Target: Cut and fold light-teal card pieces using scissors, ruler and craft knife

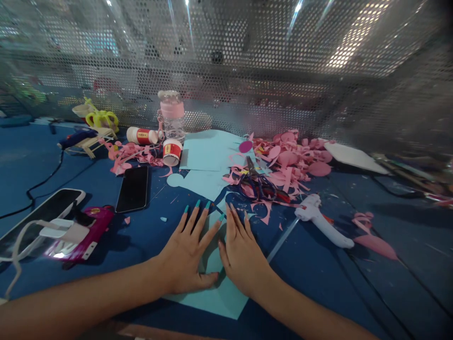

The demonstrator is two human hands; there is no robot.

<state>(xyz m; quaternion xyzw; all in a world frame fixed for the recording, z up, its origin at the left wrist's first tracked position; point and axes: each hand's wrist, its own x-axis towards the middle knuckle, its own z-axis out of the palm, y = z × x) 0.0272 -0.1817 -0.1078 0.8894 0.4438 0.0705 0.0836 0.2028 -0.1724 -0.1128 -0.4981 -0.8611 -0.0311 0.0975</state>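
Low in the middle of the frame, the left hand (186,257) and right hand (242,255) lie flat, fingers spread, each grip open and pressing a light blue paper sheet (221,297) onto the blue table (354,293). Just above them lie scissors (260,184) among pink scraps (293,160); a white glue gun (322,219) sits right.

The light blue paper sheet (222,297) is mostly hidden under both flat hands; bottle labels are unreadable.
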